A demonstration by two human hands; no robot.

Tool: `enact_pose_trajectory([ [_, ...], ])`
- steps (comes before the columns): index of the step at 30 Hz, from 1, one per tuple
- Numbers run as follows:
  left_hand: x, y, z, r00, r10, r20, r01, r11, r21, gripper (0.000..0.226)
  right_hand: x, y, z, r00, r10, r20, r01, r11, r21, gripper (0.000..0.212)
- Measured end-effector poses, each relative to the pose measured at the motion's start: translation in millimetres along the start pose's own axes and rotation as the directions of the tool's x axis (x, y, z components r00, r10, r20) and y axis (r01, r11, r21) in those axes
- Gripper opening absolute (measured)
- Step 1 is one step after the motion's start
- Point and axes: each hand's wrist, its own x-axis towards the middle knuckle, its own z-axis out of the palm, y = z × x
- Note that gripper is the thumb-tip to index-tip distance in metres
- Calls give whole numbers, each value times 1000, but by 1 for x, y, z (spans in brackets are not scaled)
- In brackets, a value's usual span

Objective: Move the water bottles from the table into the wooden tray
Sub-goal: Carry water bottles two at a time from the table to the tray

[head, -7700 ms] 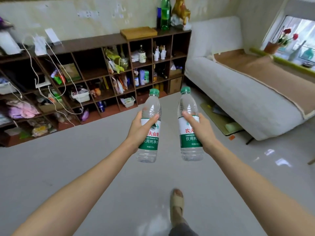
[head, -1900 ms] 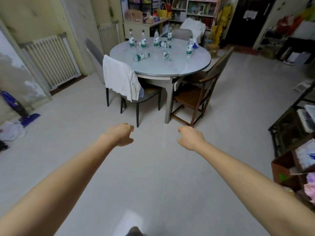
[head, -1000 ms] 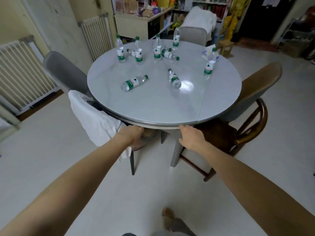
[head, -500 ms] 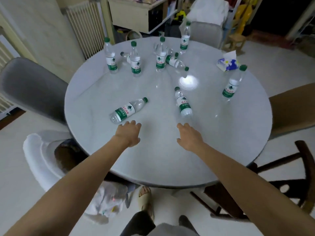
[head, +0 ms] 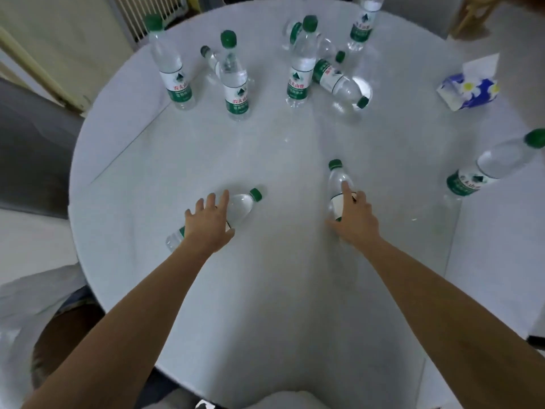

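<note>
Several clear water bottles with green caps and green labels are on the round grey table (head: 280,290). Two lie on their sides nearest me. My left hand (head: 211,222) rests across the left lying bottle (head: 243,203), fingers spread and fairly straight over it. My right hand (head: 354,219) covers the lower half of the right lying bottle (head: 337,180), thumb on one side, fingers curled on the other, index finger stretched along it. Farther back stand three bottles (head: 177,75) (head: 236,81) (head: 299,72). The wooden tray is out of view.
Another bottle (head: 483,169) stands near the right edge, one more (head: 361,25) at the far side, and one lies by the middle (head: 336,81). A blue and white tissue pack (head: 469,90) sits at the right. A grey chair (head: 29,143) is on the left.
I have walked up to the table with no bottles in my hands. Both hands moved forward from short of the two lying bottles onto them.
</note>
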Motion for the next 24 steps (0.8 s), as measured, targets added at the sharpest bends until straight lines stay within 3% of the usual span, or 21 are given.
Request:
enact_pose_trajectory([
  [6,13,-9,24,998,-46,-48,42,996,-75,84,18,5,24,984,17,-175,-13,1000,22,85],
  [10,17,-10,29,995,-39,-92,32,996,-80,81,35,5,22,980,113,-162,-111,994,23,94],
  [15,21,-10,29,993,-60,-106,51,995,-80,79,51,6,15,969,221,-111,-207,970,125,85],
  [20,12,-2,20,983,-166,-84,147,970,-194,75,41,10,18,985,171,-34,-163,971,173,98],
  [24,-15,7,6,977,-170,-128,130,953,-274,73,14,14,14,990,135,-24,-125,960,251,95],
])
